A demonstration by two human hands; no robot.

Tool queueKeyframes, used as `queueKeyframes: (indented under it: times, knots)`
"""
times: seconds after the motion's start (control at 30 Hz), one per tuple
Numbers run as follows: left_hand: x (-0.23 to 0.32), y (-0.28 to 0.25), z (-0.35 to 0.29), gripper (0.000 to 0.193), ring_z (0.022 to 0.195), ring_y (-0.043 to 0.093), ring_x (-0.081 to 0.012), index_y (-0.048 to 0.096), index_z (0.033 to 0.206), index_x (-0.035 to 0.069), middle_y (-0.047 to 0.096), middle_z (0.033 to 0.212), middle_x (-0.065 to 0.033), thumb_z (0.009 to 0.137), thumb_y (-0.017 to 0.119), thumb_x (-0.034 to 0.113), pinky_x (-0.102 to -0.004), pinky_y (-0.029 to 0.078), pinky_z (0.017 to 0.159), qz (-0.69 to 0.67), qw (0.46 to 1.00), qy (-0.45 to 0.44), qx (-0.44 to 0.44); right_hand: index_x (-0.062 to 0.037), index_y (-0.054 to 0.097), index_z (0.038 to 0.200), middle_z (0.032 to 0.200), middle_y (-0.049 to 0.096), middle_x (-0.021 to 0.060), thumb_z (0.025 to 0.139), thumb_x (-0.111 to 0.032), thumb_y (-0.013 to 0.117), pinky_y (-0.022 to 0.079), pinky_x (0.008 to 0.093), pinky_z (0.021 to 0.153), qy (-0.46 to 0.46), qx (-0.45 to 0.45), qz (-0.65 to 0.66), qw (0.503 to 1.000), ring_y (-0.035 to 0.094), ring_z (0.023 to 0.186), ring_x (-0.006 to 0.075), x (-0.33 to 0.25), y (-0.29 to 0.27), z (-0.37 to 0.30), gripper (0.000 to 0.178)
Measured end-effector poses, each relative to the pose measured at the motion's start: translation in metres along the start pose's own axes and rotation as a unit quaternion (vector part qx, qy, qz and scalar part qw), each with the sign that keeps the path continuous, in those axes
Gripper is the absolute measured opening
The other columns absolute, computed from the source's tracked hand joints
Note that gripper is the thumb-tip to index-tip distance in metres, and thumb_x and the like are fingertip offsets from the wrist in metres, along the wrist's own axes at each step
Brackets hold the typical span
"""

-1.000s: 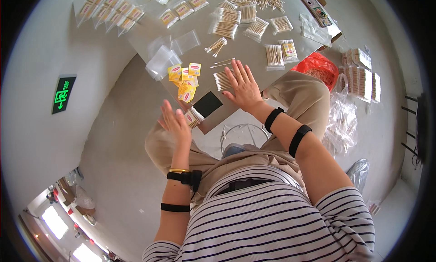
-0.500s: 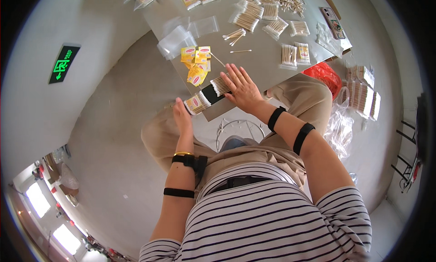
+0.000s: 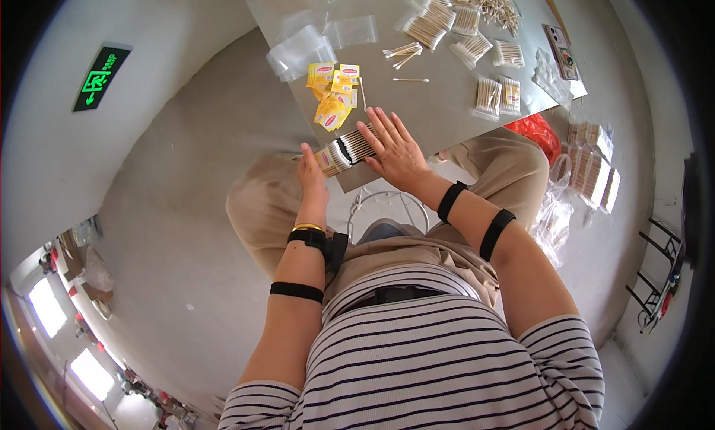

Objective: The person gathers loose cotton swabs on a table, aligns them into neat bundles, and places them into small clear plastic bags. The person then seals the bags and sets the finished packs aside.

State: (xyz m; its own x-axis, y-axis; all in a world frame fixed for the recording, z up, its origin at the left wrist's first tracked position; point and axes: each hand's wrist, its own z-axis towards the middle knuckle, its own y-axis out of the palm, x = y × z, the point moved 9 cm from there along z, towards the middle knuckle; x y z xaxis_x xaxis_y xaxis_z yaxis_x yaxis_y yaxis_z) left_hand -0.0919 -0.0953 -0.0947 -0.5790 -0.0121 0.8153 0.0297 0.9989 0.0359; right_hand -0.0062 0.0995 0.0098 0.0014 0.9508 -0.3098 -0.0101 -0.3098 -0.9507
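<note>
Two sets of swabs sit near the middle of the frame, at the near corner of the desk [image 3: 439, 108], and everything hangs on how they line up! There's the left bundle [image 3: 337, 157], with a yellow-and-white card [image 3: 324, 160] on it, and just up and right of it the right bundle [image 3: 360, 144]. Their sticks share one slanting line, lower left to upper right, cotton tips facing cotton tips, and only a sliver of dark pad [image 3: 343, 148] shows between them.

Out to the hands, and they bracket that line neatly! The left hand [image 3: 313, 179] is the nearer to the left bundle, upright on its edge at the outer end, palm turned inward; whether it actually presses on the tips, I cannot tell. The right hand [image 3: 398, 154] lies over the upper-right part of its bundle, palm down, fingers straight and pointing to the upper left. Both grips are open, nothing pinched in either, so the swabs lie between two flat hands.

Wider we go! Just above the left bundle is the heap of yellow cards [image 3: 332, 104], a lone swab [image 3: 412, 79] up and right of it, and clear bags [image 3: 301, 55] to the upper left. Farther up and right sit filled bags [image 3: 488, 96], a loose swab heap [image 3: 489, 7] at the top edge and a phone [image 3: 560, 54], with a red bag [image 3: 541, 138] below the desk's right edge.
</note>
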Motion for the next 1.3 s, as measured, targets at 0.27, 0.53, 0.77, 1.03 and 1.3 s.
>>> queueKeyframes:
  times: [0.27,0.53,0.77,1.03,1.3]
  knots:
    - [0.003,0.001,-0.002,0.065,0.099,0.065,-0.0165,0.066,0.113,-0.001,0.069,0.109,-0.0085,0.107,0.05,0.061,-0.0332,0.052,0.087,0.002,1.0,0.007,-0.001,-0.0103,0.025,0.166,0.173,0.018,0.0191,0.102,-0.052,0.054,0.013,0.0491,0.132,-0.008,-0.007,-0.018,1.0,0.017,0.161,0.0329,-0.014,0.005,0.003,0.081]
    - [0.021,0.001,-0.007,0.059,0.078,0.06,-0.0136,0.065,0.091,0.002,0.067,0.09,-0.0043,0.109,0.05,0.057,-0.0323,0.051,0.072,0.026,0.997,0.063,0.039,-0.0084,0.028,0.165,0.173,0.019,0.0207,0.096,-0.066,0.055,0.014,0.0511,0.131,-0.013,-0.013,-0.01,1.0,0.017,0.161,0.0354,-0.04,0.016,0.011,0.094]
    - [0.038,-0.01,-0.012,0.057,0.066,0.057,-0.0107,0.064,0.084,0.007,0.063,0.076,-0.0013,0.109,0.05,0.057,-0.0295,0.048,0.058,0.101,0.987,0.114,0.051,-0.0034,0.024,0.165,0.174,0.018,0.0167,0.098,-0.068,0.05,0.01,0.0482,0.132,0.02,-0.026,-0.017,0.999,0.013,0.162,0.0293,-0.024,0.01,0.006,0.097]
    - [0.022,-0.037,-0.008,0.053,0.063,0.053,-0.0113,0.061,0.078,0.007,0.059,0.069,0.0007,0.108,0.056,0.051,-0.0292,0.043,0.055,0.057,0.998,0.037,0.009,-0.0032,0.025,0.165,0.174,0.018,0.0179,0.099,-0.068,0.05,0.009,0.0521,0.131,0.034,-0.046,-0.069,0.996,0.012,0.162,0.0322,-0.023,0.008,0.005,0.096]
    - [0.05,-0.022,-0.015,0.048,0.063,0.05,-0.0229,0.064,0.088,-0.004,0.059,0.069,-0.0152,0.109,0.056,0.038,-0.0395,0.044,0.063,0.233,0.939,0.239,0.083,0.0067,0.024,0.162,0.172,0.017,0.0241,0.096,-0.064,0.057,0.011,0.0524,0.131,0.012,-0.04,-0.039,0.998,0.012,0.161,0.039,-0.037,0.017,0.011,0.103]
